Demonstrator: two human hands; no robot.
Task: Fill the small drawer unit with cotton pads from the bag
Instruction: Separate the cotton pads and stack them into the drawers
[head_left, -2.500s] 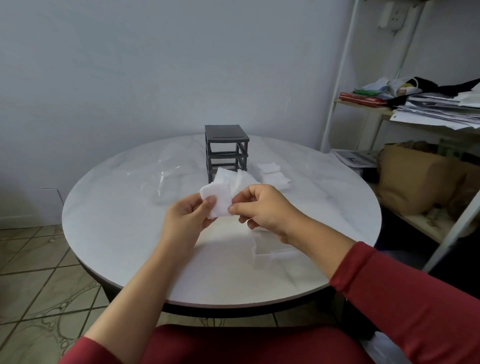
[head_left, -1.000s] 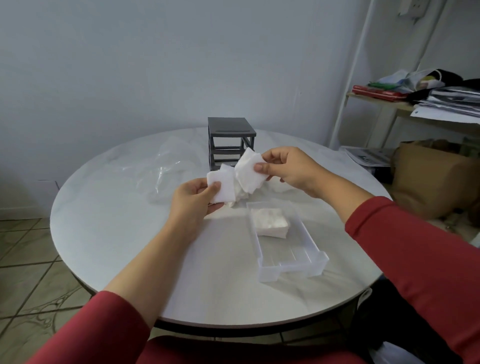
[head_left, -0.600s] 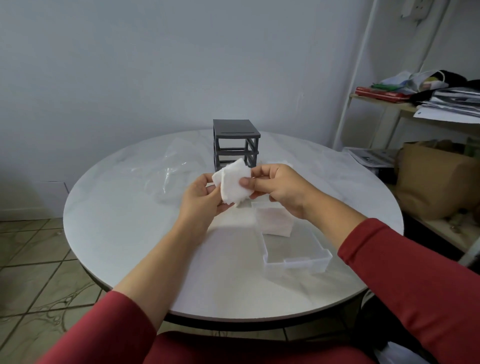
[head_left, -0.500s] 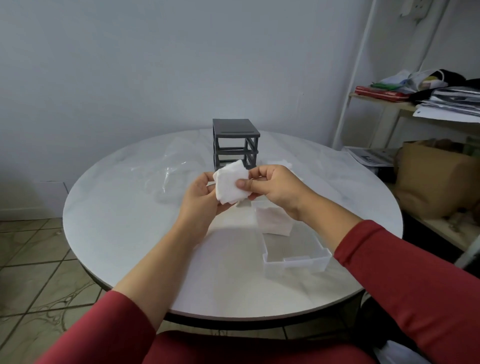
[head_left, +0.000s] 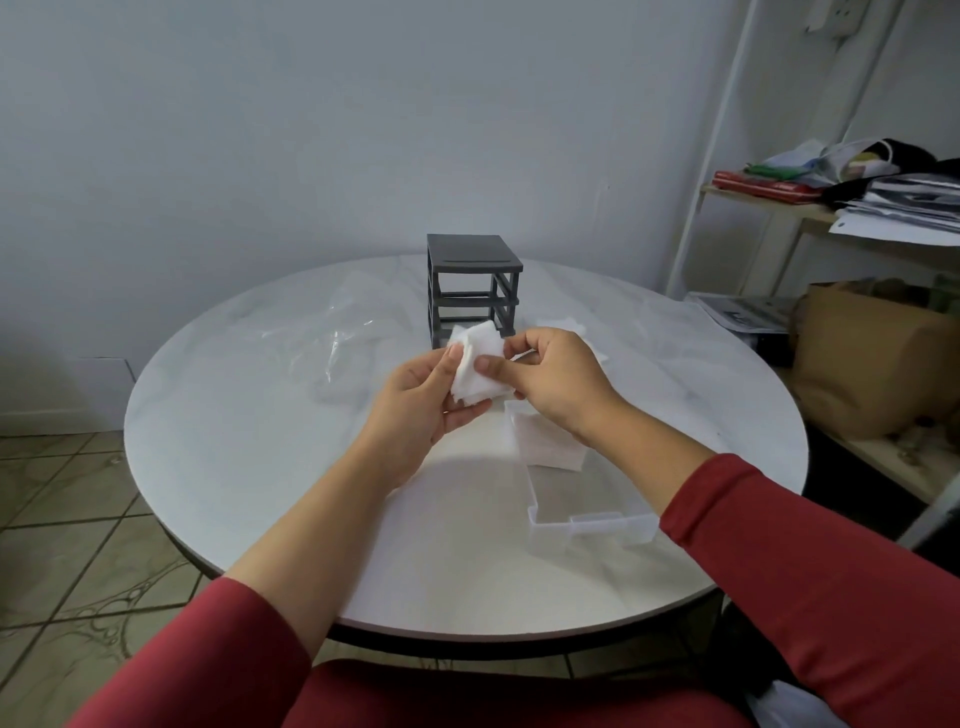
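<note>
- Head view, frame centre: the left hand (head_left: 421, 397) and right hand (head_left: 558, 379) are pinching the cotton pads (head_left: 475, 366) as one stack; a second ago they were holding separate pads.
- Lower right: the clear drawer (head_left: 576, 525), one pile (head_left: 545, 447) inside, is awaiting this stack; the drawer unit (head_left: 470, 286) is standing upper centre.

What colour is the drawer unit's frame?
The frame is dark grey; the head view, the only one, shows it.
</note>
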